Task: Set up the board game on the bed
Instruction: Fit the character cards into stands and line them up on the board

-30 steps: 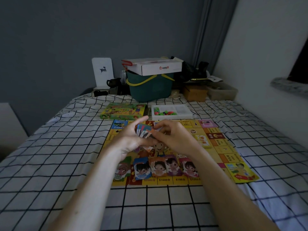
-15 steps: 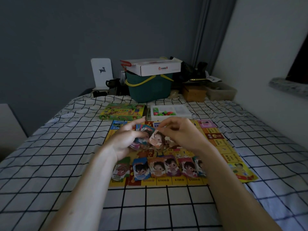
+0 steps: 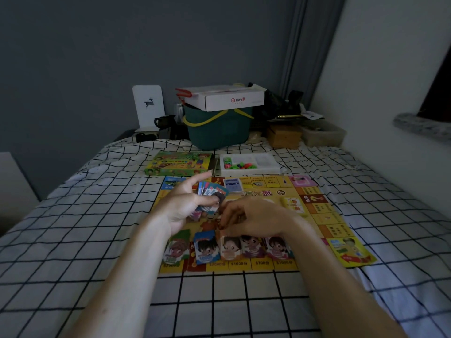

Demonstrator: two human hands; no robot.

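Over the middle of the board (image 3: 314, 215), which lies flat on the bed (image 3: 73, 215), the left hand (image 3: 181, 207) holds a fan of cards (image 3: 211, 191), thumb across their faces, forefinger stretched out. Just nearer than the fan, the right hand (image 3: 251, 218) curls its fingers down at the row of cards (image 3: 244, 247) along the board's near edge; whether it pinches one I cannot tell. Such cards look thin, light, slick and bendable, so best taken by an edge.

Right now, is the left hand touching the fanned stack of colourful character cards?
Touching. The head view shows the left hand gripping the fanned stack of colourful character cards, thumb across their faces.
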